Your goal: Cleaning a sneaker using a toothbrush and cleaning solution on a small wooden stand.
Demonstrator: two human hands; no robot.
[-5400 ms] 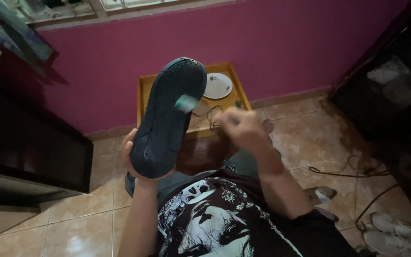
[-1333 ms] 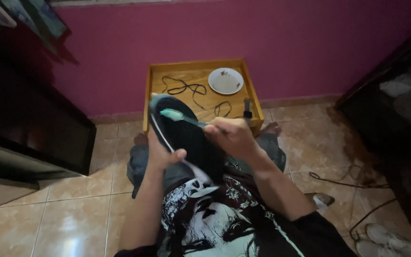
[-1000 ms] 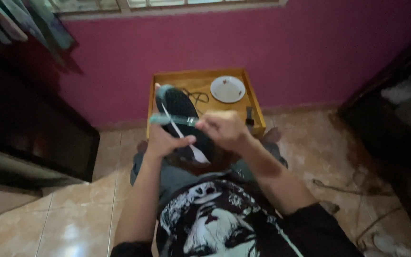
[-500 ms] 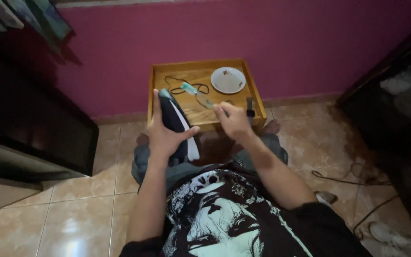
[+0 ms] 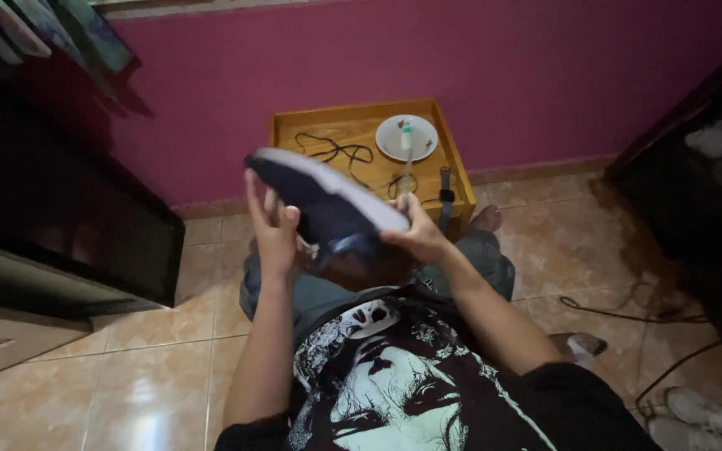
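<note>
I hold a dark sneaker (image 5: 323, 205) with a white sole edge on its side above my lap. My left hand (image 5: 273, 227) grips its heel end from behind. My right hand (image 5: 418, 234) steadies the toe end and also pinches a toothbrush (image 5: 407, 159) whose teal-and-white head points up toward a white dish (image 5: 407, 138). The dish sits on a yellow wooden tray table (image 5: 361, 146) against the magenta wall, beside loose black laces (image 5: 336, 153).
A dark cabinet (image 5: 52, 225) stands at left, dark furniture (image 5: 704, 167) at right. Cables (image 5: 628, 305) trail on the tiled floor at right, with a pale shoe (image 5: 704, 413) at the lower right corner. A small dark object (image 5: 445, 188) lies on the tray's right side.
The sneaker has turned from upright to lying on its side across both hands. My right hand came back from the tray and now supports the toe, the toothbrush still in it.
</note>
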